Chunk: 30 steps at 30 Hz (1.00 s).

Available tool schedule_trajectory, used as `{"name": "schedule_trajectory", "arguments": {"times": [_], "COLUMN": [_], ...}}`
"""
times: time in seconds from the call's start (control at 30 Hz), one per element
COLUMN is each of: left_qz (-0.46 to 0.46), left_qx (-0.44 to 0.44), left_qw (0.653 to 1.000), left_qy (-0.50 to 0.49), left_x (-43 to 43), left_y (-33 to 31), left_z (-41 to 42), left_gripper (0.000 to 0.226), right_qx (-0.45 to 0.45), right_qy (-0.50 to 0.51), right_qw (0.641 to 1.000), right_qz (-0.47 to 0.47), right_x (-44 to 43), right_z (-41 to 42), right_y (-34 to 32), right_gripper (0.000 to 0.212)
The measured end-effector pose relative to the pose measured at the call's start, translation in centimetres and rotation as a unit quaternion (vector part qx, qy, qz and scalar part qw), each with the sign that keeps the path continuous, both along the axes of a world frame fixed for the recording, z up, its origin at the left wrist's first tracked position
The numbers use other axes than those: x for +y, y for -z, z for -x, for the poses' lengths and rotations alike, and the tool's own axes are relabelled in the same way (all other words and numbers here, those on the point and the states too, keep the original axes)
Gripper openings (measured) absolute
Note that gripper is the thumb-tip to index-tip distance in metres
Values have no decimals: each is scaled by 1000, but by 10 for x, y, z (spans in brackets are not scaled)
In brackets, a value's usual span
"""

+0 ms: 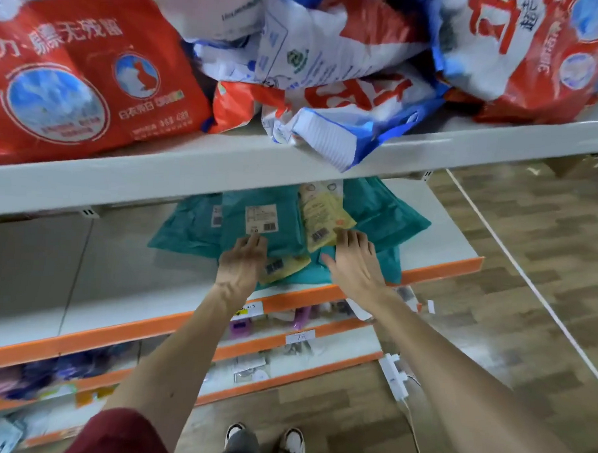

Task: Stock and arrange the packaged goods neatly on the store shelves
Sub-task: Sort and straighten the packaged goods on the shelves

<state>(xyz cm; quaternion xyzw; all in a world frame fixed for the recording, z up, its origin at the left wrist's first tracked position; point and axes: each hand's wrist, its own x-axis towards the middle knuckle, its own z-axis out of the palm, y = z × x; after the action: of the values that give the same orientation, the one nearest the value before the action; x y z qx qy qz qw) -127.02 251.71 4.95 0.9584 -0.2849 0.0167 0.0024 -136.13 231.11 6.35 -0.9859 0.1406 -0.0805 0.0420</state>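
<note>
Two shoes (293, 443) are seen nearest, on the wooden floor, and a white power strip (394, 374) lies just beside the foot of the rack. Small goods are already laid on the lower shelves (284, 373), though they are too blurred to be named.

Higher up, both arms are stretched to the orange-edged shelf (114, 334). The left hand (243, 261) is laid flat on a teal packet (256, 221), with the fingers straight and close together. The right hand (354, 263) is spread open, and its fingers are pressed on the yellow packet (322, 217) and the teal ones beside it. Nothing is pinched or gripped by either hand. A second yellow packet (282, 266) lies between the hands, partly under a teal one.

The packets are on the shelf but overlap at different angles, so the stocking seems done here and the straightening is judged to be in progress. The left half of this shelf holds nothing.

Farthest, on the upper shelf (190, 173), the large red bags (91, 80) stand, but the crumpled bags (331, 73) in the middle lie in a heap, one hanging over the edge. These are probably left to be arranged.
</note>
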Motion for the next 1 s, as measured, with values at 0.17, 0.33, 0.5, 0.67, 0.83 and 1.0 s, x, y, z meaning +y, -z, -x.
{"name": "schedule_trajectory", "arguments": {"times": [0.17, 0.33, 0.5, 0.67, 0.83, 1.0], "left_qz": [133, 441, 593, 708, 704, 614], "left_qx": [7, 24, 63, 194, 247, 398], "left_qw": [988, 872, 756, 598, 553, 512], "left_qy": [-73, -213, -269, -323, -370, -450], "left_x": [13, 28, 44, 51, 55, 63], "left_y": [-13, -41, -50, -29, -13, 5], "left_z": [-1, -4, -1, 4, 17, 22], "left_gripper": [16, 13, 18, 21, 18, 14], "right_qx": [-5, -26, -10, -23, -27, -25], "right_qy": [-11, -18, -20, -34, -35, -19], "right_qw": [1000, 999, 999, 998, 998, 999], "right_qz": [1, 21, 37, 40, 52, 45], "right_x": [-1, 1, 5, 13, 17, 15], "right_z": [-8, -19, -28, -31, -30, -33], "right_y": [1, -3, -5, -5, 3, 11], "right_gripper": [54, 46, 42, 40, 39, 34]}}
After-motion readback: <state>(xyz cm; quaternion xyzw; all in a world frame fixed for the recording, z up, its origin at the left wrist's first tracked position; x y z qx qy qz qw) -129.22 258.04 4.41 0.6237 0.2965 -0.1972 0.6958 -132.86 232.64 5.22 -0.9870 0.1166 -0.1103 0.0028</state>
